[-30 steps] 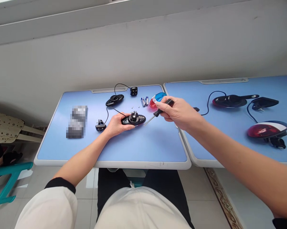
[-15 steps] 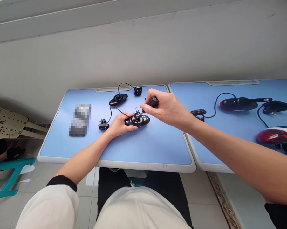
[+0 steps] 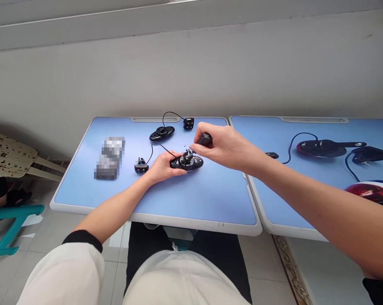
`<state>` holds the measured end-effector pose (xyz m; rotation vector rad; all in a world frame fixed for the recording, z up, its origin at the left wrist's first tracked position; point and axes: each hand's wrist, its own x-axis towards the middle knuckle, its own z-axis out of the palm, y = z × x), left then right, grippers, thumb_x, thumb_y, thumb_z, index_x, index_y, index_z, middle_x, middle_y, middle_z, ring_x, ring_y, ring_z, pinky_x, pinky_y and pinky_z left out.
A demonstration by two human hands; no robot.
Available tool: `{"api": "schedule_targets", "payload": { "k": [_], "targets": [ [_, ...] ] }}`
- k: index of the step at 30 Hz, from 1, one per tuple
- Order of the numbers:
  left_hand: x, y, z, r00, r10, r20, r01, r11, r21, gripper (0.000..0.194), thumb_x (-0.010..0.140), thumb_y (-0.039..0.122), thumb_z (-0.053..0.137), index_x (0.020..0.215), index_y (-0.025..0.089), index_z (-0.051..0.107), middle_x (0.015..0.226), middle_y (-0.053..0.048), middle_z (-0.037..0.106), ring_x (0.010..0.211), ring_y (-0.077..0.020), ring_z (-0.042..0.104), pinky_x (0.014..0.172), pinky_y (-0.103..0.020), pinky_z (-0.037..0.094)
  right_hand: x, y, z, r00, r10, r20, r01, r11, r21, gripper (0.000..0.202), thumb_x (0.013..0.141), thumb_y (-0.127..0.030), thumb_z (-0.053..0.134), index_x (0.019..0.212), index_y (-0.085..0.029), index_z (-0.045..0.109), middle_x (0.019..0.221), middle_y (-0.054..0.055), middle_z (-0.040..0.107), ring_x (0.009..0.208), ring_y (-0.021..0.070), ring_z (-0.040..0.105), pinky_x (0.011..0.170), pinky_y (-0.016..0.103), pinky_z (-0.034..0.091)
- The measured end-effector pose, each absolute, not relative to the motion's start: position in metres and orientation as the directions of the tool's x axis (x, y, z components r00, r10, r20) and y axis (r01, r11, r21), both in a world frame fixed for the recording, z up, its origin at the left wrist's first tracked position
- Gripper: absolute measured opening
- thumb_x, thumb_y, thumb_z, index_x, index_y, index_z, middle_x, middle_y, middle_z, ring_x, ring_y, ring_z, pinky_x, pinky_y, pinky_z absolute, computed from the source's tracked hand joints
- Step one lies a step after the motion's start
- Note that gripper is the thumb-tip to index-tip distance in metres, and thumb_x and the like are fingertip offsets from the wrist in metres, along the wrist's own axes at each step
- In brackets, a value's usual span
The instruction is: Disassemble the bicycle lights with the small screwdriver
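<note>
On the left table (image 3: 194,197), the left hand (image 3: 162,168) grips a black oval device (image 3: 196,162), apparently steadying it against the screwdriver (image 3: 205,139) that the right hand (image 3: 225,143) clasps, slanted toward its bracket (image 3: 187,155); left lies a button box (image 3: 141,168).

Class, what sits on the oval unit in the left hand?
A black mount stands on the oval unit; the screwdriver in the right hand slants toward it. The left hand partly covers one end; the underside is hidden.

Black oval housing (image 3: 196,162) lies flat — dark-handled screwdriver (image 3: 205,139) slanting over it.
</note>
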<state>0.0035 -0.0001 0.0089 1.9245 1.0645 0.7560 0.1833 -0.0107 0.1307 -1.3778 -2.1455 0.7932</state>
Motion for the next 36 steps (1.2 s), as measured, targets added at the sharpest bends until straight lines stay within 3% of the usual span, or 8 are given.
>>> {"api": "schedule_targets", "payload": {
  "k": [8, 18, 25, 28, 36],
  "targets": [
    [0.003, 0.0, 0.009, 0.486, 0.865, 0.127, 0.405, -0.352, 0.844, 0.034, 0.067, 0.034, 0.076, 0.096, 0.016, 0.07, 0.094, -0.005, 0.064, 0.098, -0.0227, 0.059, 0.089, -0.033, 0.046, 0.18, -0.015, 0.129, -0.267, 0.963, 0.043, 0.661, 0.216, -0.719, 0.019, 0.075, -0.018, 0.058, 0.069, -0.023, 0.041, 0.057, -0.004, 0.054, 0.05, 0.0103, 0.045, 0.051, 0.025, 0.031],
    [0.003, -0.001, 0.009, 0.504, 0.848, 0.164, 0.389, -0.392, 0.833, 0.038, 0.067, 0.034, 0.075, 0.101, 0.019, 0.07, 0.092, -0.004, 0.064, 0.091, -0.0209, 0.059, 0.085, -0.032, 0.046, 0.18, -0.011, 0.132, -0.395, 0.918, 0.01, 0.712, 0.313, -0.629, 0.017, 0.073, -0.012, 0.056, 0.074, -0.023, 0.042, 0.059, -0.004, 0.053, 0.051, 0.0111, 0.044, 0.049, 0.025, 0.03],
    [0.003, 0.0, 0.007, 0.507, 0.843, 0.182, 0.395, -0.414, 0.82, 0.043, 0.066, 0.033, 0.076, 0.105, 0.019, 0.069, 0.087, -0.003, 0.063, 0.088, -0.0203, 0.058, 0.083, -0.031, 0.045, 0.183, -0.019, 0.126, -0.275, 0.96, 0.05, 0.712, 0.238, -0.661, 0.015, 0.075, -0.017, 0.056, 0.074, -0.023, 0.042, 0.059, -0.003, 0.055, 0.051, 0.0114, 0.045, 0.049, 0.025, 0.031],
    [0.003, 0.0, 0.008, 0.526, 0.828, 0.194, 0.381, -0.434, 0.817, 0.037, 0.068, 0.034, 0.074, 0.101, 0.018, 0.07, 0.084, -0.003, 0.062, 0.086, -0.0197, 0.057, 0.08, -0.03, 0.045, 0.184, -0.021, 0.125, -0.321, 0.945, 0.06, 0.7, 0.279, -0.657, 0.015, 0.075, -0.017, 0.055, 0.076, -0.023, 0.041, 0.059, -0.003, 0.054, 0.051, 0.0117, 0.045, 0.05, 0.026, 0.032],
    [0.004, 0.0, 0.006, 0.503, 0.845, 0.182, 0.404, -0.416, 0.815, 0.041, 0.065, 0.034, 0.076, 0.103, 0.02, 0.07, 0.086, -0.003, 0.063, 0.088, -0.0207, 0.057, 0.083, -0.032, 0.045, 0.18, -0.009, 0.141, -0.421, 0.907, 0.017, 0.789, 0.375, -0.487, 0.018, 0.075, -0.015, 0.055, 0.071, -0.023, 0.04, 0.053, -0.006, 0.046, 0.049, 0.0114, 0.037, 0.052, 0.027, 0.025]
  ]
}}
